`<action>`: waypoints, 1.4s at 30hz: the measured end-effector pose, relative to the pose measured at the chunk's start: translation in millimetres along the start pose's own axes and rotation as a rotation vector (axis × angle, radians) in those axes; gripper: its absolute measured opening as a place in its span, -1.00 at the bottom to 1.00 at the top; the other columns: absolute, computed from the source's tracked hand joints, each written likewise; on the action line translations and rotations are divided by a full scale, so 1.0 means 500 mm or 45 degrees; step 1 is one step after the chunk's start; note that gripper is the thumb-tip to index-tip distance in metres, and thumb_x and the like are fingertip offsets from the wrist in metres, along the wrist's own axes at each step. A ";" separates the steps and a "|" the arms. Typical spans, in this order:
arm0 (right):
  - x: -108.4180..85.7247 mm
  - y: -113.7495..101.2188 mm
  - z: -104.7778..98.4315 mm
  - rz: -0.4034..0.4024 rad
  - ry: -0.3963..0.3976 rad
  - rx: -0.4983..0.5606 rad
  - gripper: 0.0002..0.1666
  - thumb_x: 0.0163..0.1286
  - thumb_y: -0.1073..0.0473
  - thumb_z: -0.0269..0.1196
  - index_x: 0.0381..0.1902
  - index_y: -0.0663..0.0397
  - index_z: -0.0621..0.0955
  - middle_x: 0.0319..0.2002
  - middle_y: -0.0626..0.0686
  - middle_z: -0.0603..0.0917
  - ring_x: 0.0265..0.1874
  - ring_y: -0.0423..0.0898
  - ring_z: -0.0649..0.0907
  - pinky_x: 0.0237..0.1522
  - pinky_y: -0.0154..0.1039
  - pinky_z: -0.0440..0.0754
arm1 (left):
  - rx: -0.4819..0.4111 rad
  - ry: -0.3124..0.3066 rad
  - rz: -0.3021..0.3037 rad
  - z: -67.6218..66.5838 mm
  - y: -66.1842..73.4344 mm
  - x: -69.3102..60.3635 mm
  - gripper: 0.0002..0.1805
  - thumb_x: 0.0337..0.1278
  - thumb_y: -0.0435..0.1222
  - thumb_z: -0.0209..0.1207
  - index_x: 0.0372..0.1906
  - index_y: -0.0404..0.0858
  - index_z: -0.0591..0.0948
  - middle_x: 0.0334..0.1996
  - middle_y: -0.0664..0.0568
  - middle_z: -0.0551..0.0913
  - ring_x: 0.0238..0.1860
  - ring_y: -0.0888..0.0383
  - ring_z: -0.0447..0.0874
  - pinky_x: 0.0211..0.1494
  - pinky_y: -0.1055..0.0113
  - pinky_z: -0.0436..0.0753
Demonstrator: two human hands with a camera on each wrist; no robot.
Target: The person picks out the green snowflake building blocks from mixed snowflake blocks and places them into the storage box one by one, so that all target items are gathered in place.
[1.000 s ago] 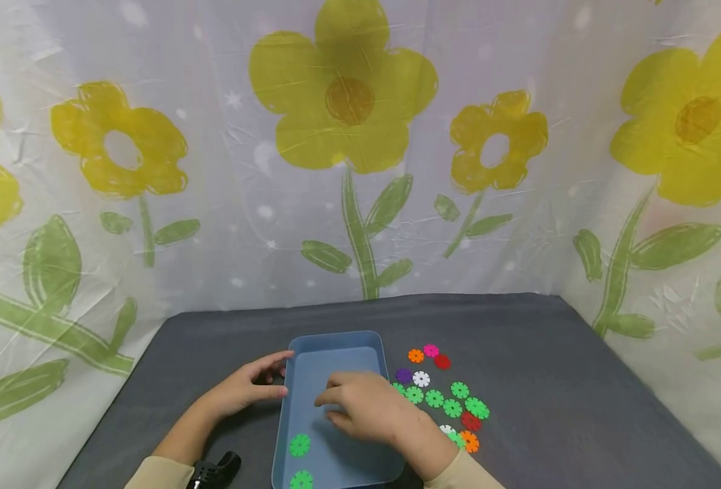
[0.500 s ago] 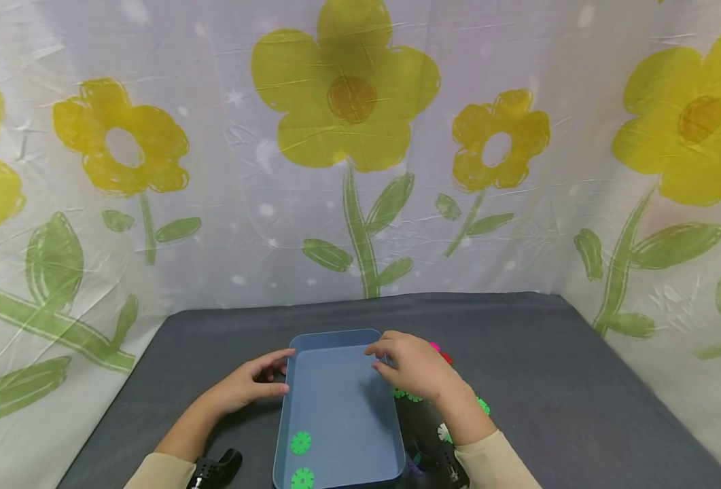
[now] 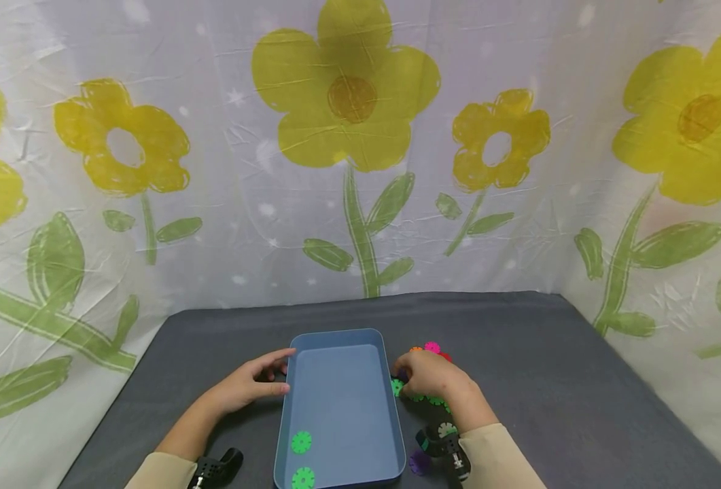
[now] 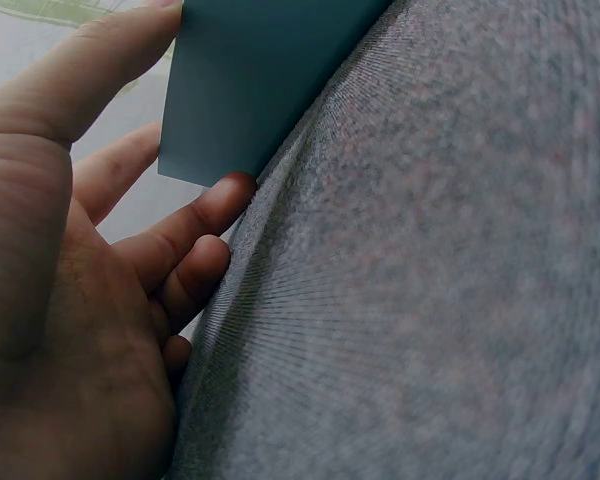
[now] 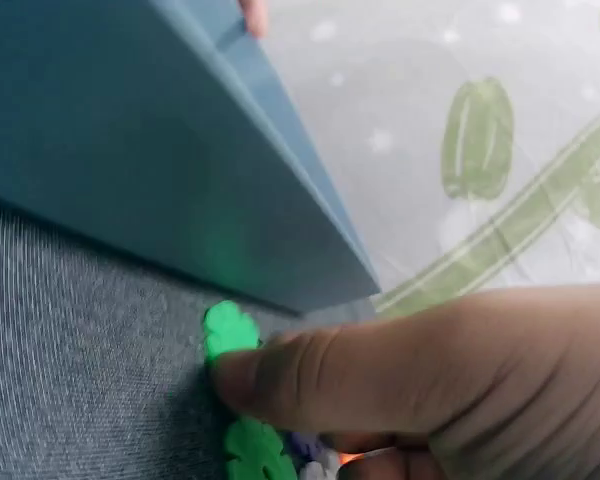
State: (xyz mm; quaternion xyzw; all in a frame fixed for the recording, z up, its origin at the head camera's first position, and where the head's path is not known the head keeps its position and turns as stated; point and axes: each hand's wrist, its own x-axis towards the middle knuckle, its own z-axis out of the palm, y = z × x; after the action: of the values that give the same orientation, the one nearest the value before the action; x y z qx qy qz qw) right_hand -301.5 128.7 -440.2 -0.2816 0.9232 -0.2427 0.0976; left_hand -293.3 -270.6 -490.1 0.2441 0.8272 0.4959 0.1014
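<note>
My left hand (image 3: 250,384) rests against the left side of a blue tray (image 3: 344,401), thumb and fingers spread along its wall. In the left wrist view its fingers (image 4: 195,225) lie near the tray corner (image 4: 240,90) and the grey cloth. Beside the tray's right wall, my right hand (image 3: 430,375) reaches down to a green notched plastic disc (image 3: 397,388). In the right wrist view the thumb touches a green disc (image 5: 230,330); the other fingers are mostly hidden, so a pinch cannot be confirmed. Two green discs (image 3: 302,442) lie in the tray's near-left corner.
More notched discs lie right of the tray, partly behind the right hand: a pink disc (image 3: 431,347), a white-and-green one (image 3: 447,429) and a purple disc (image 3: 420,463). Grey cloth (image 3: 550,380) covers the table. A flowered curtain (image 3: 225,204) hangs behind it.
My right hand has moved from above the tray rightward, then down to the discs beside it. The left hand stays at the tray's left edge.
</note>
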 end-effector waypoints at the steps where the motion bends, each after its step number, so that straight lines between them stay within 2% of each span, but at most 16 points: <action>1: 0.001 0.002 0.002 -0.002 0.004 -0.018 -0.69 0.12 0.38 0.45 -0.14 0.08 0.76 -0.42 -0.07 0.61 -0.43 -0.15 0.53 -0.33 -0.13 0.55 | 0.000 0.001 -0.001 0.000 0.000 0.001 -0.23 0.35 -0.26 0.33 0.56 -0.30 0.29 0.09 -0.20 0.52 -0.08 -0.02 0.44 -0.08 0.23 0.50; 4: 0.004 0.004 0.006 0.005 0.013 -0.056 -0.75 0.14 0.32 0.46 -0.19 0.05 0.75 -0.36 -0.08 0.64 -0.40 -0.15 0.55 -0.29 -0.10 0.59 | -0.005 0.000 0.003 -0.001 0.002 0.002 -0.23 0.35 -0.26 0.33 0.56 -0.32 0.29 0.08 -0.20 0.52 -0.10 -0.01 0.44 -0.08 0.23 0.50; 11: 0.012 0.002 0.013 -0.019 0.111 -0.258 -0.79 0.11 0.14 0.48 -0.26 0.01 0.76 -0.36 -0.16 0.67 -0.45 -0.21 0.54 -0.33 -0.15 0.58 | -0.001 0.007 0.007 -0.001 0.003 -0.001 -0.23 0.36 -0.25 0.33 0.55 -0.34 0.29 0.08 -0.18 0.53 -0.11 0.02 0.45 -0.08 0.24 0.49; 15: 0.004 -0.005 -0.001 0.015 0.152 -0.229 -0.75 0.20 0.11 0.45 -0.16 0.03 0.75 -0.44 -0.17 0.60 -0.49 -0.21 0.50 -0.35 -0.15 0.51 | -0.001 0.003 -0.007 0.001 0.001 -0.001 -0.22 0.35 -0.24 0.33 0.56 -0.32 0.29 0.09 -0.18 0.54 -0.08 0.00 0.46 -0.05 0.23 0.50; 20: -0.009 -0.022 -0.031 -0.004 0.236 -0.198 -0.72 0.23 0.15 0.42 -0.10 0.08 0.74 -0.57 -0.19 0.53 -0.61 -0.21 0.46 -0.42 -0.16 0.46 | -0.002 0.007 -0.015 0.000 0.001 -0.001 -0.22 0.34 -0.24 0.34 0.56 -0.31 0.29 0.10 -0.19 0.53 -0.08 -0.01 0.46 -0.07 0.22 0.50; 23: -0.012 -0.030 -0.042 -0.020 0.326 -0.233 -0.77 0.24 0.14 0.42 -0.15 0.06 0.73 -0.58 -0.18 0.51 -0.64 -0.21 0.42 -0.47 -0.19 0.41 | 0.003 0.014 -0.020 -0.001 0.002 -0.001 -0.22 0.34 -0.24 0.34 0.56 -0.30 0.30 0.10 -0.19 0.54 -0.08 -0.01 0.46 -0.07 0.22 0.50; 27: -0.014 -0.041 -0.046 -0.067 0.447 -0.284 -0.78 0.24 0.13 0.42 -0.17 0.05 0.72 -0.48 -0.15 0.52 -0.56 -0.22 0.42 -0.45 -0.22 0.41 | 0.011 0.011 -0.016 -0.002 0.003 -0.001 -0.22 0.35 -0.24 0.33 0.56 -0.30 0.29 0.10 -0.18 0.54 -0.08 -0.01 0.46 -0.06 0.21 0.49; 33: -0.013 -0.083 -0.041 -0.190 0.535 -0.243 -0.73 0.31 0.11 0.43 -0.06 0.02 0.71 -0.35 -0.16 0.54 -0.50 -0.25 0.42 -0.41 -0.25 0.44 | 0.004 0.001 -0.017 0.000 0.001 -0.001 -0.22 0.35 -0.24 0.33 0.57 -0.31 0.28 0.10 -0.19 0.53 -0.08 -0.02 0.45 -0.06 0.21 0.50; 38: -0.006 -0.130 -0.020 -0.280 0.612 -0.232 -0.72 0.29 0.13 0.45 -0.06 0.02 0.71 -0.37 -0.15 0.54 -0.61 -0.30 0.31 -0.51 -0.33 0.36 | 0.013 0.004 -0.004 0.001 0.001 0.000 -0.22 0.35 -0.23 0.33 0.56 -0.30 0.29 0.10 -0.20 0.52 -0.09 -0.03 0.46 -0.08 0.21 0.51; 42: -0.003 -0.168 0.005 -0.299 0.612 -0.195 -0.73 0.29 0.10 0.47 -0.09 0.02 0.72 -0.37 -0.15 0.58 -0.67 -0.32 0.25 -0.60 -0.38 0.28 | 0.011 0.008 -0.001 0.000 0.002 -0.001 -0.22 0.35 -0.24 0.33 0.56 -0.31 0.29 0.09 -0.19 0.52 -0.10 0.00 0.46 -0.07 0.23 0.50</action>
State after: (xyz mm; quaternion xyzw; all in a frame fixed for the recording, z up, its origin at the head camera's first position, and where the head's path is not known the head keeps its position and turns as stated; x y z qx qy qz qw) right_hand -259.5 67.7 -400.1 -0.3276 0.8965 -0.2417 -0.1748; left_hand -292.7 -270.2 -489.3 0.2428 0.8297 0.4930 0.0978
